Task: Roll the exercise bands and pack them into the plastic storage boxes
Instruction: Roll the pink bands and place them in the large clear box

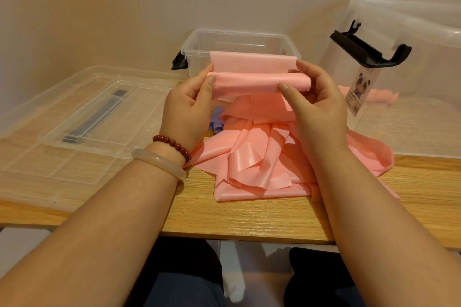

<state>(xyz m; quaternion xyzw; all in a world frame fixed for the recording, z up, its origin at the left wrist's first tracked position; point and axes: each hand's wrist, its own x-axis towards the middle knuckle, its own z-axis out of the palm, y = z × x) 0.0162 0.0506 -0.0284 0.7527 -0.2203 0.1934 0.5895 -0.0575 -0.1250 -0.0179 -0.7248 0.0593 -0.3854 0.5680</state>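
Note:
A pink exercise band [259, 82] is held up in front of me, its top part curled into a loose roll. My left hand [192, 104] pinches the roll's left end and my right hand [314, 97] pinches its right end. The band's free length hangs down into a crumpled pink heap [259, 159] on the wooden table. A small clear storage box [197, 42] with black latches stands open just behind the roll. A purple band [217, 119] peeks out behind my left hand, mostly hidden.
A clear box lid [74, 117] with a dark handle lies flat at the left. A large clear box [409, 87] with a black latch and a panda label stands at the right, with pink material showing through it. The table's front edge [237, 237] is near my lap.

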